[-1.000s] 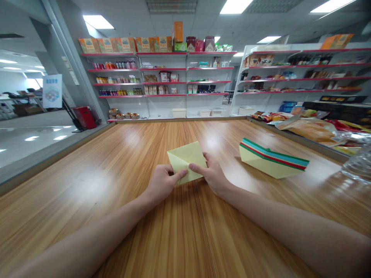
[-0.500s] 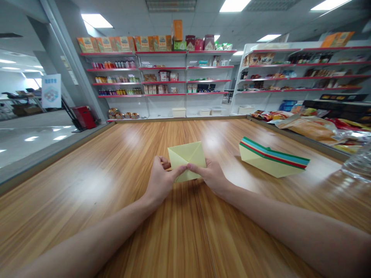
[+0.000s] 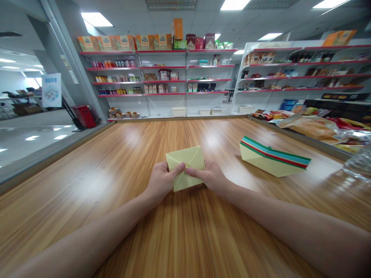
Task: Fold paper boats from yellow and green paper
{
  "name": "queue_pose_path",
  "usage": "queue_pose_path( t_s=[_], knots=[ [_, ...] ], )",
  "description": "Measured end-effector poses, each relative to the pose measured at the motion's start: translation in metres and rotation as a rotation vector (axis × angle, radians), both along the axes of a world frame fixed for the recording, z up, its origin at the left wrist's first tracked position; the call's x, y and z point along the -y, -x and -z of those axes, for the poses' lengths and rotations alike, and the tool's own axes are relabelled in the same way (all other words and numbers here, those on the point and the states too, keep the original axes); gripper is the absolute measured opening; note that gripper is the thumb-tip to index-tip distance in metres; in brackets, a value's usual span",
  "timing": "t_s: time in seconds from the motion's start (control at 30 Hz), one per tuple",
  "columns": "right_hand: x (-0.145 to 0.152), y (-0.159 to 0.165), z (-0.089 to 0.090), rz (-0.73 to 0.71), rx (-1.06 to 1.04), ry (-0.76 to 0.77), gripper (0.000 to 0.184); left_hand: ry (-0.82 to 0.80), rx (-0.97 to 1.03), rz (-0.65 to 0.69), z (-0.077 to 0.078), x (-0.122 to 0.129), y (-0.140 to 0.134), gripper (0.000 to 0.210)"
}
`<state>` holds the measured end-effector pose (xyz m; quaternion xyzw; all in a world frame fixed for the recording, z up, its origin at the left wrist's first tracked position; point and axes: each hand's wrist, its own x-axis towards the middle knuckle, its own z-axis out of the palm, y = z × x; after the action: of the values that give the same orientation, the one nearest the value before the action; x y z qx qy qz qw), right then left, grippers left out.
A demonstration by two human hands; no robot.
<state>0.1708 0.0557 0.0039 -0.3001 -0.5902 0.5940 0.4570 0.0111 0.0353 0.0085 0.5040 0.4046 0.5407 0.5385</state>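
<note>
1) Across the back, shelves (image 3: 165, 104) stocked with goods, well apart from both hands
2) In front, a wooden table (image 3: 121, 162) with a shiny top; probably little grip for light paper, hence a risk of sliding if bumped
3) Along the right side, food packets (image 3: 310, 129), with clear plastic (image 3: 358, 166) nearer, cut off at the edge
4) On the wood, near the right forearm (image 3: 269, 204), a striped paper boat (image 3: 272, 160); easily crushed or knocked by a careless sweep of the arm
5) Left hand (image 3: 162, 177) clamped on the left side of the paper, thumb in front, other fingers mostly hidden behind
6) Right hand (image 3: 216, 177) clamped likewise on the right side
7) Between both hands, yellow paper (image 3: 187, 157), folded and tilted; impossible to tell whether touching the wood; possible crooked creases from uneven pressure
8) Thumbs (image 3: 177, 169) almost meeting at the middle creases; possible tearing there from too hard a pull apart
</note>
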Motion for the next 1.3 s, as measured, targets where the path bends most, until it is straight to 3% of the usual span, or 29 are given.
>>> queue_pose_path(
  t_s=[0.3, 0.37, 0.5, 0.6, 0.77, 0.87, 1.13, 1.3],
  knots=[
    [0.006, 0.000, 0.001, 0.027, -0.055, 0.077, 0.033, -0.023, -0.048, -0.073, 0.001, 0.000, 0.000, 0.040],
    [0.006, 0.000, -0.001, 0.051, -0.064, 0.084, 0.032, -0.006, -0.033, 0.003, 0.004, -0.002, 0.001, 0.038],
    [0.000, -0.003, 0.001, 0.182, -0.079, 0.077, 0.032, 0.164, -0.025, 0.291, 0.008, -0.005, 0.002, 0.033],
    [-0.008, -0.006, 0.006, 0.227, -0.033, 0.090, 0.032, 0.240, 0.013, 0.289, 0.008, -0.007, 0.004, 0.029],
    [-0.013, -0.010, 0.009, 0.101, 0.145, 0.121, 0.042, 0.268, 0.140, 0.160, 0.007, -0.013, 0.010, 0.022],
    [-0.013, -0.011, 0.008, 0.046, 0.202, 0.100, 0.043, 0.280, 0.158, 0.150, 0.007, -0.016, 0.014, 0.019],
    [-0.017, -0.013, 0.015, 0.073, 0.172, 0.056, 0.046, 0.281, 0.158, 0.251, 0.004, -0.012, 0.015, 0.026],
    [-0.017, -0.015, 0.016, 0.056, 0.182, 0.056, 0.047, 0.355, 0.263, 0.444, 0.003, -0.016, 0.025, 0.040]
  ],
)
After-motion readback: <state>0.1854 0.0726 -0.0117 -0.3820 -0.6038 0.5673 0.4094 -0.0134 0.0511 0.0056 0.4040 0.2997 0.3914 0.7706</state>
